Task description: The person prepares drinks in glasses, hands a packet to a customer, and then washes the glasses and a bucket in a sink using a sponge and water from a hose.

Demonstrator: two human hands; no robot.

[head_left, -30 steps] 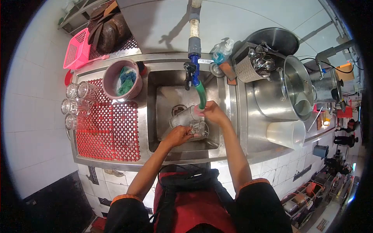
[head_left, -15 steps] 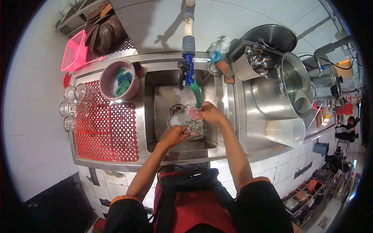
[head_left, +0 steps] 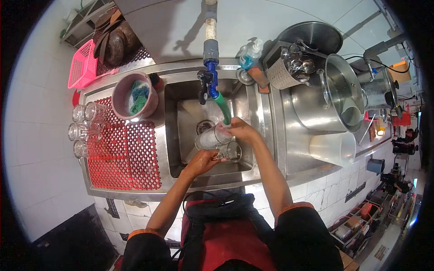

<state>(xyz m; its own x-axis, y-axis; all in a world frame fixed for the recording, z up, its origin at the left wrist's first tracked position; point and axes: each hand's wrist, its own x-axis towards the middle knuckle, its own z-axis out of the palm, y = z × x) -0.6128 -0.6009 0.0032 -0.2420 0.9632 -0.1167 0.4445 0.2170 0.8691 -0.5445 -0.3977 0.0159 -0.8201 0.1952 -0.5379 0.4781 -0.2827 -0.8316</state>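
Over the sink (head_left: 181, 156), my left hand (head_left: 202, 161) is closed on a clear glass mug (head_left: 233, 152), which lies tilted with its mouth to the right. My right hand (head_left: 242, 130) grips a second clear glass (head_left: 210, 139) near its upper right end. This glass is tilted just below the mouth of the green hose (head_left: 222, 108), and it looks whitish inside. The two glasses are close together; I cannot tell whether they touch. The hose hangs from a blue tap (head_left: 211, 79).
Several glass mugs (head_left: 79, 132) stand on a red perforated mat (head_left: 124, 158) at left, beside a pink bucket (head_left: 153, 101) holding green scrubbing mesh. Right of the sink are a soap bottle (head_left: 250, 56), a spoon holder (head_left: 281, 74), a large pot (head_left: 312, 110) and a white plastic container (head_left: 332, 149).
The glass in my right hand has come up slightly under the hose and turned more level. My left hand has tilted its mug further, mouth to the right. The view has shifted a little.
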